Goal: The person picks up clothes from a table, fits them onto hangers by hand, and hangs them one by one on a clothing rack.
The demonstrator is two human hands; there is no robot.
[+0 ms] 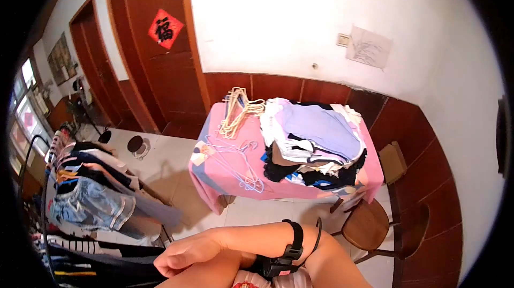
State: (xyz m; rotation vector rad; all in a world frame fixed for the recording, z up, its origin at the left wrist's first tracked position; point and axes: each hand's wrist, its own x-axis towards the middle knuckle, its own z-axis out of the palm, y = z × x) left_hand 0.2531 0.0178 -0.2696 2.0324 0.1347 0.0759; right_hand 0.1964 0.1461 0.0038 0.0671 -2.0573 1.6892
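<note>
Low in the head view, my right forearm lies bent across my body, with a black strap (295, 237) and a small black device (279, 267) on it. At the lower left my right hand (184, 255) has its fingers curled in. It is close to my other arm and near the hanging dark clothes (118, 266); whether anything is inside the fingers is hidden. Part of my left arm (206, 274) shows underneath, while its hand is out of sight. Both hands are apart from the folded clothes pile (321, 130) and the pale purple hangers (241, 167) on the table.
A pink cloth (209, 183) covers the table, where a bundle of cream hangers (238, 116) also lies. On the left, a rack holds several garments, including denim shorts (93, 202). A wooden chair (367, 226) stands at the right. Behind are a brown door (155, 68) and a wall.
</note>
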